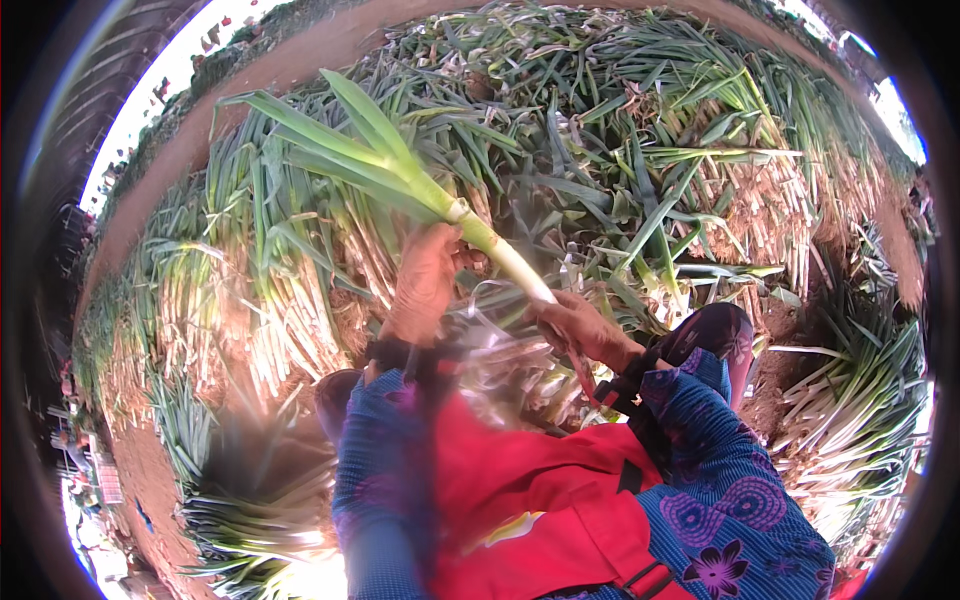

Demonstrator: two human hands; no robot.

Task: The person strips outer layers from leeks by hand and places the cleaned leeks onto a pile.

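A leek (pixel 512 263) with a thick white shaft and broad green leaves slants in front of me, its leaves toward the upper left. My left hand (pixel 425 280) is closed around the middle of its stalk, just below where the leaves fan out. Lower down, my right hand (pixel 588 328) has its fingers closed at the white end, which they partly cover. A thin reddish strip hangs below the right hand; what it is I cannot make out. Between my knees lies a blurred heap of pale peelings (pixel 510 370).
Heaped leeks (pixel 280 320) lie in thick rows to the left and ahead, with another pile (pixel 770 220) at the far right. More leeks (pixel 850 400) rest on the soil beside my right knee, and a bundle (pixel 260 525) at the lower left. A red apron (pixel 540 480) covers my lap.
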